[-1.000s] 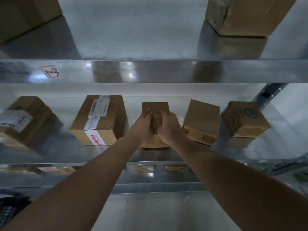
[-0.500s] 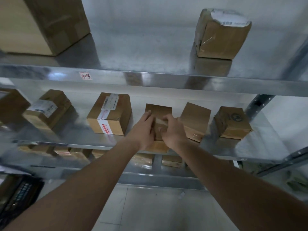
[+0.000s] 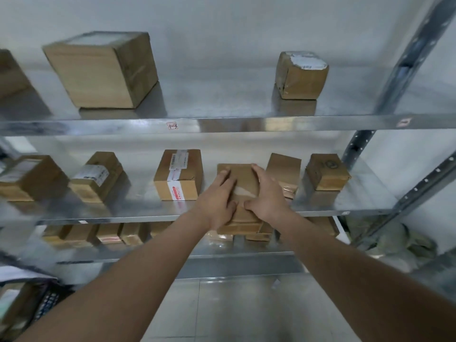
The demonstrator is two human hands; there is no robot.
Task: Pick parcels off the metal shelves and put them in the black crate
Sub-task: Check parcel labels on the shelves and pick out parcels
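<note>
A small brown cardboard parcel (image 3: 243,180) sits at the front of the middle metal shelf (image 3: 123,213), jutting past its edge. My left hand (image 3: 217,201) grips the parcel's left side with fingers over its top. On the right side, my right hand (image 3: 267,193) holds it the same way, thumbs meeting at the front. The black crate (image 3: 47,304) shows at the bottom left corner, partly cut off and blurred.
Other parcels stand on the middle shelf: a taped box (image 3: 179,175) to the left, two boxes (image 3: 325,171) to the right. The upper shelf holds a large box (image 3: 101,70) and a small one (image 3: 301,75). Several parcels fill the lower shelf (image 3: 108,235). A steel upright (image 3: 404,62) rises at right.
The view has pulled back and tilted up, showing the upper shelf. Both hands have drawn the small parcel toward the shelf's front edge, fingers now spread over its top.
</note>
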